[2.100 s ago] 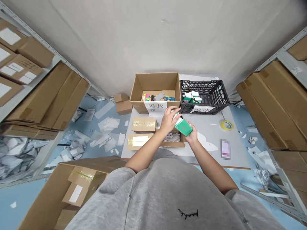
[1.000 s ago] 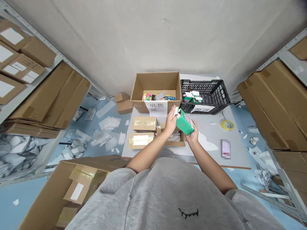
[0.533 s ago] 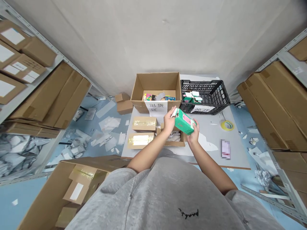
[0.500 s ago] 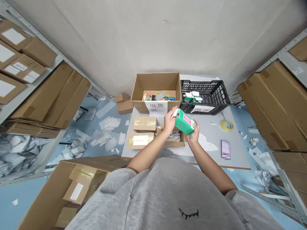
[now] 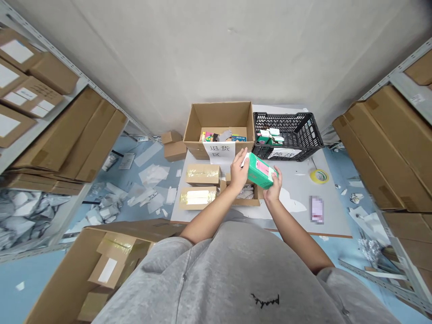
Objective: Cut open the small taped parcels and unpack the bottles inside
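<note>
Both hands hold a small green carton (image 5: pixel 261 173) above the table, with a pink patch on its top face. My left hand (image 5: pixel 239 170) grips its end, where a white flap or paper sticks out. My right hand (image 5: pixel 274 189) holds the opposite end from below. Under my hands sits a low open cardboard box (image 5: pixel 248 202) with crumpled paper inside. To the left of it lie two taped parcels (image 5: pixel 202 174) (image 5: pixel 197 198).
At the table's far edge stand an open carton of colourful small boxes (image 5: pixel 219 114), with a paper sign (image 5: pixel 218 153), and a black plastic crate (image 5: pixel 286 123) of green-and-white boxes. A yellow tape roll (image 5: pixel 319 176) lies right. Shelves of cartons flank me; paper scraps litter the floor.
The green carton has turned in my hands, from tilted to lying nearly level with its pink patch facing up. It sits slightly further right, and my hands have shifted along it.
</note>
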`<state>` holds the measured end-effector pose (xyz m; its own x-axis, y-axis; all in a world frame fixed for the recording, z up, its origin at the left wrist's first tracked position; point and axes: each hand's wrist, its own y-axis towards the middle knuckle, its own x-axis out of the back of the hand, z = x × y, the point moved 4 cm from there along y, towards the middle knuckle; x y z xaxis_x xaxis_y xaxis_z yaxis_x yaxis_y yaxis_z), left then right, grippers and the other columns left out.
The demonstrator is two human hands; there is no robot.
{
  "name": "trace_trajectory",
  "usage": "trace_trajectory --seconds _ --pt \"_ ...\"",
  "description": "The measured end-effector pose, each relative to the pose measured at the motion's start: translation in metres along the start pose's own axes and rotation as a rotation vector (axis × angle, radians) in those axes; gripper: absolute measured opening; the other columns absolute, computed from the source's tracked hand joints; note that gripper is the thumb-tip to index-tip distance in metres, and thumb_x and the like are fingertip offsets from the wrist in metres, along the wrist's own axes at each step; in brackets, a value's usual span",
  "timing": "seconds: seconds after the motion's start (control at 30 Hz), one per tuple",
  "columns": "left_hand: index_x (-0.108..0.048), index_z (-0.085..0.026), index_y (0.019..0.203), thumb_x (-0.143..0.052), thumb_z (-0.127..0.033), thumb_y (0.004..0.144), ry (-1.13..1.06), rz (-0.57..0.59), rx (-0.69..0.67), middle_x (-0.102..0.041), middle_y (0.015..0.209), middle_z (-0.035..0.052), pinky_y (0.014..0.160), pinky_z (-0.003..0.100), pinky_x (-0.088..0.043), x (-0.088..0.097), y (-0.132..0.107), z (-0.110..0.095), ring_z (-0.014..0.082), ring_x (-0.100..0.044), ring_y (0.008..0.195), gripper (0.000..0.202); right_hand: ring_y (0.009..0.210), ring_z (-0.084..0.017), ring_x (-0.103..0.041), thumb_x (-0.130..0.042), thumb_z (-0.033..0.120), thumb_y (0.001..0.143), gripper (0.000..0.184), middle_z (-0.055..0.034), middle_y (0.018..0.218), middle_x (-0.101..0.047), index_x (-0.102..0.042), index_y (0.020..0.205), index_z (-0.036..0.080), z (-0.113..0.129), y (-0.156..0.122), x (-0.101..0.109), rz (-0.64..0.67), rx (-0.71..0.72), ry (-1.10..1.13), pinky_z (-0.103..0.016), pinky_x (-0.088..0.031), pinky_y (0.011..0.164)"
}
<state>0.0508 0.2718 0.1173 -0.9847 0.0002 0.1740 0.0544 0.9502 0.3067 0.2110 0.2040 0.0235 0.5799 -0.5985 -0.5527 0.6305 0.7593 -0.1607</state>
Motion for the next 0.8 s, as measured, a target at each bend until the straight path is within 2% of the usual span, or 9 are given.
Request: trace_trajectory --seconds 0.13,0.3,0.43,0.6,0.67,0.8 --pt "-0.058 -0.030 0.149 -0.042 -0.045 0.108 -0.023 -0.024 0.022 -0.057 0.153 0.0047 0.125 0.046 -0.036 0.001 0.002 0.000 0.0239 -0.051 0.144 0.047 0.089 -0.017 -0.069 -0.071 0.034 0.079 0.052 0.0009 0.104 -0.072 -0.064 0.129 0.027 0.001 -0.001 -0.001 -0.001 0.017 -0.014 -0.026 -0.055 0.078" --pt "-0.055 -0.033 0.151 -0.047 -0.046 0.107 -0.045 0.107 -0.011 -0.053 0.157 0.0034 0.127 0.049 -0.033 0.001 0.006 0.000 0.0249 -0.046 0.148 0.047 0.089 -0.016 -0.067 -0.071 0.034 0.080 0.049 0.0011 0.103 -0.070 -0.065 0.128 0.027 0.003 0.000 0.000 -0.007 0.067 -0.037 -0.026 -0.055 0.080" --pt "-0.053 -0.033 0.153 -0.048 -0.047 0.106 -0.007 0.129 -0.018 -0.051 0.159 0.0037 0.127 0.047 -0.031 0.001 0.007 0.001 0.0252 -0.042 0.151 0.049 0.094 -0.017 -0.066 -0.072 0.036 0.081 0.046 0.0003 0.107 -0.068 -0.065 0.126 0.027 0.000 -0.001 0.000 -0.019 0.096 -0.049 -0.025 -0.054 0.082" --pt "-0.051 -0.036 0.154 -0.061 -0.047 0.100 0.084 0.212 -0.013 -0.049 0.160 0.0031 0.125 0.047 -0.033 0.004 0.011 0.003 0.0289 -0.039 0.152 0.056 0.106 -0.020 -0.063 -0.063 0.044 0.087 0.047 -0.0020 0.120 -0.063 -0.059 0.131 0.028 -0.008 -0.008 0.003 -0.013 0.179 -0.146 -0.032 -0.053 0.092" --pt "-0.050 -0.038 0.155 -0.067 -0.046 0.096 0.146 0.233 0.037 -0.051 0.157 0.0039 0.123 0.045 -0.036 0.008 0.014 0.008 0.0297 -0.041 0.150 0.062 0.115 -0.022 -0.060 -0.060 0.047 0.089 0.051 -0.0038 0.130 -0.059 -0.055 0.137 0.028 -0.011 -0.012 0.004 0.004 0.232 -0.220 -0.037 -0.053 0.097" --pt "-0.050 -0.036 0.155 -0.064 -0.043 0.098 0.151 0.278 0.084 -0.063 0.141 0.0062 0.118 0.040 -0.042 0.014 0.026 0.022 0.0262 -0.056 0.137 0.059 0.126 -0.025 -0.055 -0.056 0.049 0.091 0.056 -0.0053 0.140 -0.053 -0.050 0.143 0.029 -0.017 -0.018 0.006 0.036 0.247 -0.305 -0.043 -0.051 0.101"
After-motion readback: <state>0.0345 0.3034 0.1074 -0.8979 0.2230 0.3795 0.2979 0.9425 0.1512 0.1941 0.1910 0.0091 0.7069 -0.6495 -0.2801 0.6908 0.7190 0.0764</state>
